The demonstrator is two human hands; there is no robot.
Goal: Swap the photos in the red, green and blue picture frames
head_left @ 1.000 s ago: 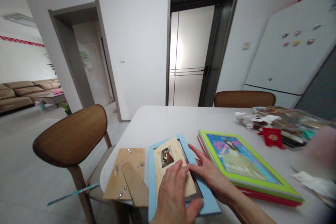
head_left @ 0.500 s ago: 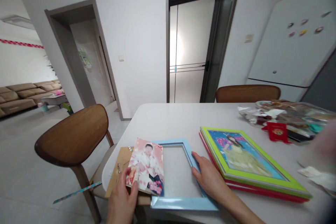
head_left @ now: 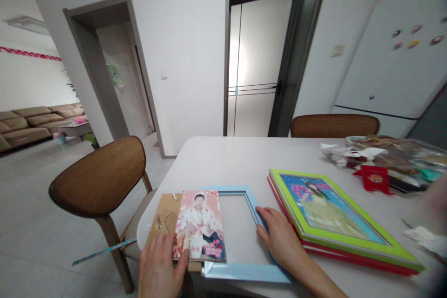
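Observation:
A light blue frame (head_left: 247, 272) lies at the table's near edge, its middle showing a pale sheet. Across its left side rests a pink photo print (head_left: 200, 230), partly over a brown backing board (head_left: 163, 209) with metal clips. My left hand (head_left: 161, 263) lies over the print's lower left corner and the board, fingers spread. My right hand (head_left: 279, 237) rests on the frame's right side, with thumb and fingers apart on its edge; whether it grips the frame is unclear.
To the right, a green frame (head_left: 380, 253) with a picture lies on red frames. Beyond are a red packet (head_left: 376, 179) and plastic wrapping (head_left: 401, 151). Wooden chairs stand left (head_left: 101, 177) and behind the table (head_left: 335, 125). A blurred pink shape is at the right edge.
The print has gone from slightly tilted in my left hand's pinch to lying flatter, a little to the right. My left hand's fingers have opened out over its corner. My right hand stays on the frame.

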